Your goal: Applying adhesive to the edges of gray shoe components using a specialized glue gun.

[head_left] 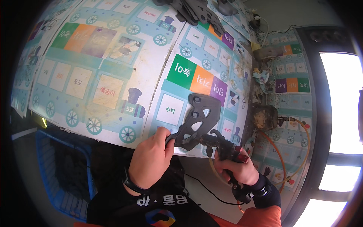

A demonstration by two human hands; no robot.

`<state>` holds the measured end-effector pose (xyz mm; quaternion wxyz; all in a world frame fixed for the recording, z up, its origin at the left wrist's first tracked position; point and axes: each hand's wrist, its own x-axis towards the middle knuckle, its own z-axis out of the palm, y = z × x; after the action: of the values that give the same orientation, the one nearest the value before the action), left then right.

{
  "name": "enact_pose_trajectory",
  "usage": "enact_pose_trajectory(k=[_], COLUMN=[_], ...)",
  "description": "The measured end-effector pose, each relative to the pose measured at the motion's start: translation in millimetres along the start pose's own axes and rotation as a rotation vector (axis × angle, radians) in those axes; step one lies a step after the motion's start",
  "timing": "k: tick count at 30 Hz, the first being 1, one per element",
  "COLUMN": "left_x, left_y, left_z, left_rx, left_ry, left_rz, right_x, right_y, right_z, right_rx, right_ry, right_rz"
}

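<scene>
My left hand [149, 160] pinches the lower left end of a flat, dark grey plastic part [206, 117] between thumb and fingers. Several cut-out openings and round bosses show along the part, which is held over the near edge of the table. In my right hand [242, 170] is a black spray gun [227, 148] with red knobs at its back, the fingers wrapped round its handle. The gun's nozzle end points left at the part's lower end, very close to it; whether they touch I cannot tell.
Sheets printed with toy trains cover the table [147, 87]. Similar dark grey parts [196, 15] lie piled at its far edge. A blue plastic basket [62, 178] stands low at the left. To the right are a stained pot [266, 117], an orange hose [278, 145] and a bright window [342, 102].
</scene>
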<state>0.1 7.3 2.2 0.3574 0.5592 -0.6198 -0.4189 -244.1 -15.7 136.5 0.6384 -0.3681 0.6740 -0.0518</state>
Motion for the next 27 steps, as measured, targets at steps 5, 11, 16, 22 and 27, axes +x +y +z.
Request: enact_pose_trajectory(k=[5,11,16,22,27], left_x=[1,1,1,1,1], left_y=[0,1,1,1,1], left_z=[-1,-1,-1,-2,-2], left_rx=[-0.001,-0.004,-0.009,-0.002,-0.008], left_ry=[-0.001,-0.012,-0.006,-0.014,-0.013], left_rz=[-0.001,-0.006,-0.007,-0.020,-0.020], right_x=[1,3,5,7,11], right_y=[0,-3,-7,-8,-5], right_z=[-2,-5,-5,-7,-16], right_rx=[0.004,0.039,0.035,0.020,0.049], right_ry=[0.062,0.075,0.118,0.177,0.125], right_rz=[-0.022,-0.063,-0.094,-0.123,-0.124])
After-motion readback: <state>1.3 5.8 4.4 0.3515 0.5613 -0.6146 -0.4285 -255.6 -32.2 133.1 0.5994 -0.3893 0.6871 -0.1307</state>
